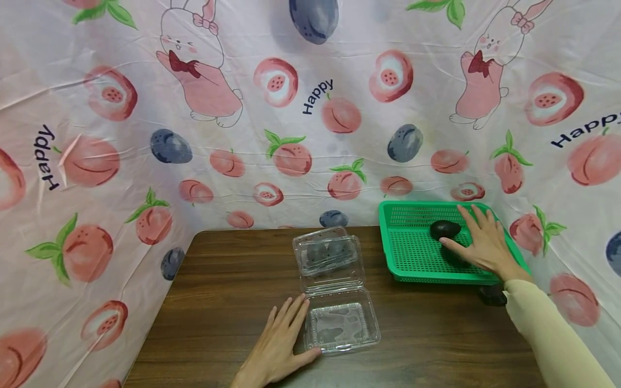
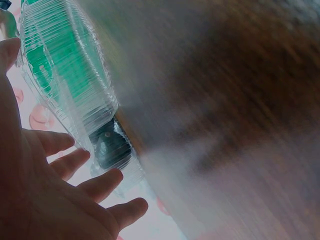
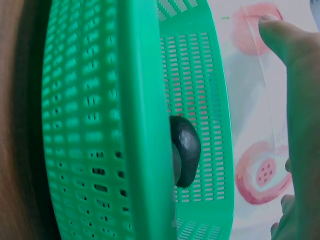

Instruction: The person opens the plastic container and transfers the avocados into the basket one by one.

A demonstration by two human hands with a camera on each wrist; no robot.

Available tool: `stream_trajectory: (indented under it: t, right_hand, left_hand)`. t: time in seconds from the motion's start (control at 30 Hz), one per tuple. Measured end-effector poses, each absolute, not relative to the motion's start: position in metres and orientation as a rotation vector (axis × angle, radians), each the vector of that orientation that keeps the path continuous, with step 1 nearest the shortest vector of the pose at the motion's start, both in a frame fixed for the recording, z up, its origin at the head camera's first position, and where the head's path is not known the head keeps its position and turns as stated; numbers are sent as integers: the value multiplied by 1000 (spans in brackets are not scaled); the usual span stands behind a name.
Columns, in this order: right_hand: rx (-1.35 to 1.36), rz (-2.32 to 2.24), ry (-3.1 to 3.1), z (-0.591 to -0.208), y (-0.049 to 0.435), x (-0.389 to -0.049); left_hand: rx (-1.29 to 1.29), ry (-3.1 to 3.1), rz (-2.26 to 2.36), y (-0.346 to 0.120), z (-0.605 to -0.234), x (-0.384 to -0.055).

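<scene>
An open clear plastic clamshell box lies on the wooden table, its lid raised toward the back. My left hand rests beside the box with fingers spread, fingertips right at its left edge. In the left wrist view, those straight fingers stand close to the clear plastic. Over the right side of a green perforated basket, my right hand hovers with fingers extended and holds nothing. Below it, a dark avocado lies in the basket, and a second one is partly hidden by the hand.
Behind the raised lid, dark rounded fruits show through clear plastic. A fruit-print cloth hangs around the back and sides of the table. A black device is at the right wrist.
</scene>
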State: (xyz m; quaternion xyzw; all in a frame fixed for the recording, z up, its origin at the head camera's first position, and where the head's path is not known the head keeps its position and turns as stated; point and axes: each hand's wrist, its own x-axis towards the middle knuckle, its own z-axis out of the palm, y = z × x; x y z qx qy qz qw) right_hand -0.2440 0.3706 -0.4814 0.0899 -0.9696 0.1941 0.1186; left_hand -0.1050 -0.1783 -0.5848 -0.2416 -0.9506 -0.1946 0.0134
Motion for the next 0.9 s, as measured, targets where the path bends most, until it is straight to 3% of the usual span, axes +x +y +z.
stream_trajectory:
  t: [0.9]
  right_hand:
    - [548, 611, -2639, -501, 308, -184]
  left_hand:
    - [-755, -2926, -561, -177, -584, -103]
